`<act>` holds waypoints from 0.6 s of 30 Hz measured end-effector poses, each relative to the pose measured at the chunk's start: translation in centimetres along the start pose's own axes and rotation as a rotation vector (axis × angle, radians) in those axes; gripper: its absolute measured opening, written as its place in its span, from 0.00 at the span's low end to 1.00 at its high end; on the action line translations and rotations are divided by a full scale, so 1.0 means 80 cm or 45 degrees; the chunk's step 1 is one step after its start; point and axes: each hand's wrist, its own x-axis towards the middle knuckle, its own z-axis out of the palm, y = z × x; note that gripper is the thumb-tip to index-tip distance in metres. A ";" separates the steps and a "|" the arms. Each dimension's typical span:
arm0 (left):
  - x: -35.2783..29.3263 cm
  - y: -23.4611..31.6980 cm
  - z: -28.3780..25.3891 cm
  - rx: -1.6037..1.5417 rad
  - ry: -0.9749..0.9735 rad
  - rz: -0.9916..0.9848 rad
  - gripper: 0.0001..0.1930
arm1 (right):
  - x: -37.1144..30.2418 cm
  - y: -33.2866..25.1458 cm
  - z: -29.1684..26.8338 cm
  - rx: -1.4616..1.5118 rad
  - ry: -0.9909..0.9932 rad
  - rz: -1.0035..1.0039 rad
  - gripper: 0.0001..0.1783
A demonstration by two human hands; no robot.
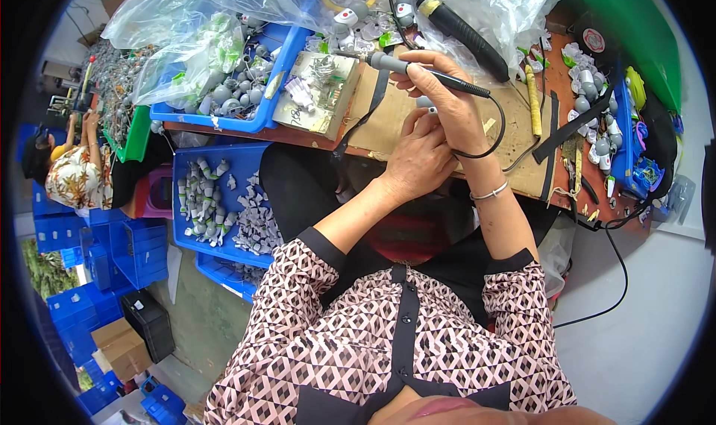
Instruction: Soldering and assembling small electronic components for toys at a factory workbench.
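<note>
My right hand (pixel 450 93) is closed round a soldering iron (pixel 429 73) with a grey and black handle. Its metal tip points left, over the edge of a pale box (pixel 317 93) that carries a tangle of thin wire (pixel 322 71). From the handle's rear a black cable loops past my right wrist. My left hand (pixel 419 153) is just below, fingers curled round a small grey and white part (pixel 424 103); only its top shows between the two hands. Both hands are over the cardboard-covered bench (pixel 373 130).
Blue bins of grey and white parts stand at the back left (pixel 216 124) and beside my left knee (pixel 224 242). A thick black tool (pixel 470 41) lies behind my hands. Rightward are a yellow stick (pixel 533 101) and another blue bin (pixel 630 153). A co-worker (pixel 78 168) sits far left.
</note>
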 end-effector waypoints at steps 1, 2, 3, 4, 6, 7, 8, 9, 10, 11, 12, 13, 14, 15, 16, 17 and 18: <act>0.001 0.002 -0.001 0.008 0.003 -0.002 0.18 | -0.002 -0.002 0.000 0.003 0.004 0.006 0.19; 0.001 0.004 -0.002 0.013 0.005 -0.005 0.16 | -0.004 -0.002 -0.001 0.003 0.004 0.005 0.19; 0.001 0.007 -0.002 0.011 0.005 -0.005 0.16 | -0.008 -0.002 -0.003 0.031 0.017 0.010 0.19; 0.001 0.008 -0.003 0.016 -0.005 -0.001 0.14 | -0.010 -0.003 -0.005 0.059 0.034 0.011 0.19; 0.002 0.010 -0.003 0.002 -0.021 0.007 0.12 | -0.018 -0.009 -0.011 0.078 0.074 0.005 0.20; 0.004 0.010 -0.003 0.005 -0.026 0.013 0.10 | -0.023 -0.013 -0.014 0.100 0.103 -0.001 0.20; 0.005 0.010 -0.004 0.003 -0.032 0.019 0.08 | -0.030 -0.018 -0.019 0.099 0.110 0.006 0.20; 0.007 0.008 -0.004 -0.021 -0.040 0.022 0.08 | -0.036 -0.021 -0.026 0.089 0.131 0.018 0.20; 0.009 0.007 -0.006 -0.013 -0.030 0.020 0.06 | -0.047 -0.023 -0.032 0.114 0.175 -0.031 0.20; 0.008 0.006 -0.008 -0.006 -0.024 0.011 0.05 | -0.060 -0.026 -0.037 0.139 0.216 -0.074 0.19; 0.007 0.004 -0.009 0.027 -0.025 0.018 0.05 | -0.075 -0.031 -0.041 0.097 0.327 -0.086 0.19; 0.010 0.006 -0.011 0.036 -0.025 0.013 0.05 | -0.094 -0.033 -0.051 0.051 0.368 -0.120 0.18; 0.011 0.004 -0.011 0.035 -0.024 0.022 0.05 | -0.112 -0.036 -0.060 -0.068 0.417 -0.110 0.18; 0.010 0.003 -0.010 0.036 -0.021 0.030 0.06 | -0.133 -0.039 -0.069 -0.187 0.462 -0.100 0.18; 0.010 0.002 -0.010 0.032 -0.030 0.027 0.06 | -0.153 -0.040 -0.073 -0.251 0.502 -0.113 0.18; 0.010 0.001 -0.008 0.014 -0.036 0.026 0.06 | -0.175 -0.040 -0.079 -0.335 0.521 -0.112 0.18; 0.010 0.001 -0.007 0.009 -0.035 0.032 0.06 | -0.200 -0.034 -0.087 -0.448 0.531 -0.090 0.18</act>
